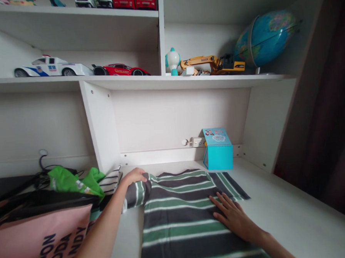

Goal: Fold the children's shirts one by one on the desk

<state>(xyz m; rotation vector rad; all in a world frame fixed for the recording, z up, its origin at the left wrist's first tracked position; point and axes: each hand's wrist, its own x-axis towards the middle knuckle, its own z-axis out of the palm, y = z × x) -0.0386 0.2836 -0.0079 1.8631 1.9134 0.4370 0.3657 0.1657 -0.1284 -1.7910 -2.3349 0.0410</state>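
A T-shirt (177,215) with green, dark grey and white stripes lies spread on the white desk, sleeves out to both sides. Its bottom part runs out of view at the lower edge. At the shirt's left shoulder, my left hand (135,176) is closed on the fabric, which bunches a little by the fingertips. My right hand (233,216) rests palm down on the right side of the shirt, fingers stretched and slightly spread. Soft creases cross the cloth near the collar.
Beyond the shirt stands a turquoise desk calendar (219,157) near a wall socket (198,142). Heaped clothes lie at left: a green garment (74,182) and a pink one (42,239) with lettering. Overhead, a shelf (187,81) bears toy cars, a toy excavator (212,63) and a globe (267,37).
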